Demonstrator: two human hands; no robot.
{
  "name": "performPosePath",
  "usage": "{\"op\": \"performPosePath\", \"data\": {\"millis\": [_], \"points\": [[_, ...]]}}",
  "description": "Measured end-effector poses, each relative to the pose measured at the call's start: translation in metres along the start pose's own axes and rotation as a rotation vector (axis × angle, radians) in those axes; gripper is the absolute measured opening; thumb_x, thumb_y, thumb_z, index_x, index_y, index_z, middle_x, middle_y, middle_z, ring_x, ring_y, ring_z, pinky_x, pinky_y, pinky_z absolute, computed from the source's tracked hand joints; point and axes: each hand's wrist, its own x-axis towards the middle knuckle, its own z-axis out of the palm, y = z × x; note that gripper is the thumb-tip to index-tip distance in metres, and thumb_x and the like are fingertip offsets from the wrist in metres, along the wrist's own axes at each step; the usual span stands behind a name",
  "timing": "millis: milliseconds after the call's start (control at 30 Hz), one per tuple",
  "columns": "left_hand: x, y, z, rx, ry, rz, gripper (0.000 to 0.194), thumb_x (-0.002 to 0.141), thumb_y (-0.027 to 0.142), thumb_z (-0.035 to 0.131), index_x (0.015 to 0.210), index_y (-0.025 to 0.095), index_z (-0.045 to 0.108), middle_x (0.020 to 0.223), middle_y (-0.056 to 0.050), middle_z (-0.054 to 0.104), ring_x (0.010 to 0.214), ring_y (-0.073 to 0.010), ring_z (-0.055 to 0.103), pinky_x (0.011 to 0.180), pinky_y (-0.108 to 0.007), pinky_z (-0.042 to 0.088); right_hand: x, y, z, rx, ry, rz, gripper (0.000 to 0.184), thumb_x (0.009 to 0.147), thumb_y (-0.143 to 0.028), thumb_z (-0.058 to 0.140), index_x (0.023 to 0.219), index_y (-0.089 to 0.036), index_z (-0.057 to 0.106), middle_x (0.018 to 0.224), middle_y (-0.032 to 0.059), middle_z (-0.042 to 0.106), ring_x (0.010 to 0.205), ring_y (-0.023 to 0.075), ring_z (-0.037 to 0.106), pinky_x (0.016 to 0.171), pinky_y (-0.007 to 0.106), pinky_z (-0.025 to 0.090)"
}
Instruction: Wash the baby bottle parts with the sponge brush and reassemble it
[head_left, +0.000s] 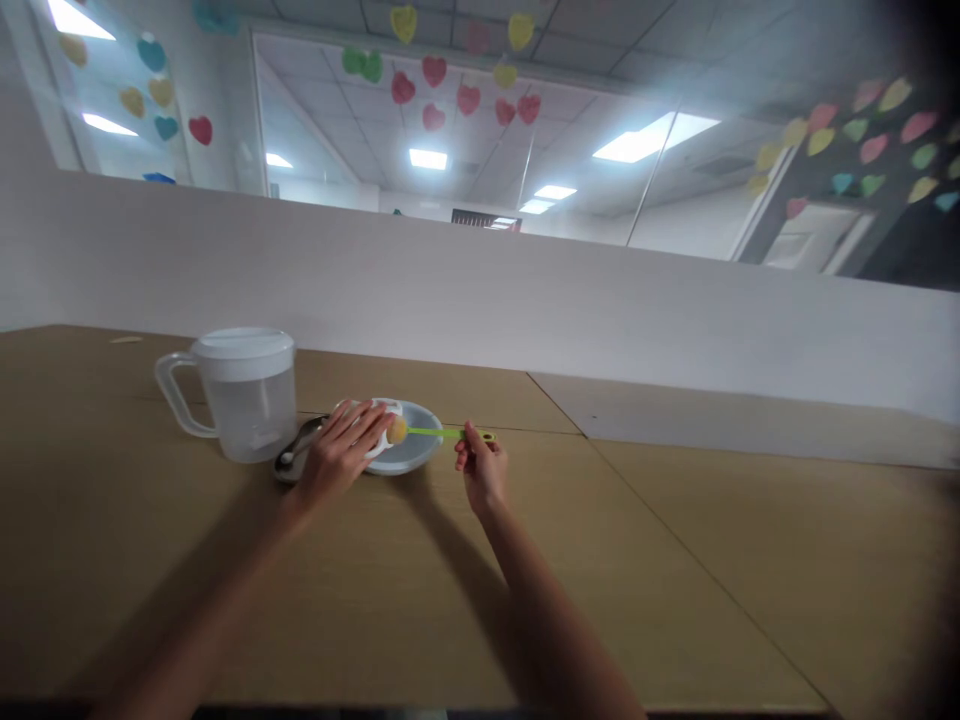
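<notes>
My left hand (341, 450) lies over a white cup (390, 406), fingers across its side. The cup is tipped over, with its opening toward the right; much of it is hidden under the hand. My right hand (484, 472) grips the end of a sponge brush (435, 432) with a thin green handle. Its yellowish round sponge head sits at the cup's opening. Beneath the cup is a pale bowl (421, 455) on the table. Left of the bowl, partly behind my left hand, a metal spoon (289, 456) rests by a dark-rimmed dish.
A clear plastic pitcher (251, 410) with a white lid stands at the left, its handle pointing left. The brown table (645, 590) has seams between its tops. Behind it rises a white wall (480, 290) below windows with heart-shaped paper notes.
</notes>
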Motion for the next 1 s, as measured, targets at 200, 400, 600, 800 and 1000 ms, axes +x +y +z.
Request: {"op": "performPosePath", "data": {"millis": [200,400,600,800,1000], "points": [[0.017,-0.01,0.008,0.006,-0.124,-0.031,0.05,0.088,0.012,0.052,0.136,0.023,0.048,0.133,-0.008,0.058,0.122,-0.0252,0.054,0.108,-0.047,0.035,0.014,-0.006,-0.019,0.04,0.199,-0.026,0.037,0.061,-0.04,0.077,0.062,-0.019,0.048,0.045,-0.0073,0.05,0.035,0.0038,0.04,0.033,0.016,0.031],[0.037,-0.026,0.027,-0.015,-0.349,0.136,0.031,0.087,0.007,0.052,0.112,0.021,0.066,0.115,-0.008,0.068,0.11,-0.0231,0.06,0.103,-0.047,0.039,0.037,-0.001,-0.05,0.058,0.537,-0.016,0.025,0.08,-0.029,0.062,0.066,-0.02,0.043,0.048,-0.0085,0.048,0.037,0.0038,0.043,0.039,0.015,0.036],[0.048,-0.038,0.031,-0.164,-0.412,0.119,0.026,0.083,0.01,0.06,0.105,0.021,0.068,0.111,-0.007,0.07,0.108,-0.021,0.061,0.102,-0.04,0.041,0.043,0.014,-0.059,0.061,0.605,0.003,0.013,0.081,-0.013,0.05,0.07,-0.019,0.045,0.051,-0.0058,0.055,0.042,0.0055,0.053,0.051,0.016,0.047],[0.039,-0.018,0.001,-0.433,0.071,-0.883,0.054,0.077,0.046,0.067,0.123,0.018,0.059,0.111,-0.01,0.069,0.097,-0.0226,0.065,0.084,-0.034,0.052,0.038,0.032,-0.056,-0.149,0.491,-0.034,0.01,0.075,-0.024,0.059,0.082,-0.018,0.055,0.054,-0.0035,0.061,0.04,0.0107,0.056,0.045,0.022,0.048],[-0.014,0.043,-0.023,-0.747,0.009,-0.924,0.059,0.068,0.05,0.074,0.119,0.022,0.062,0.117,-0.009,0.065,0.106,-0.0241,0.061,0.091,-0.035,0.05,0.033,0.04,-0.052,-0.548,0.301,-0.071,0.024,0.075,-0.032,0.056,0.091,-0.015,0.06,0.062,-0.0007,0.063,0.038,0.0099,0.055,0.041,0.02,0.044]]}}
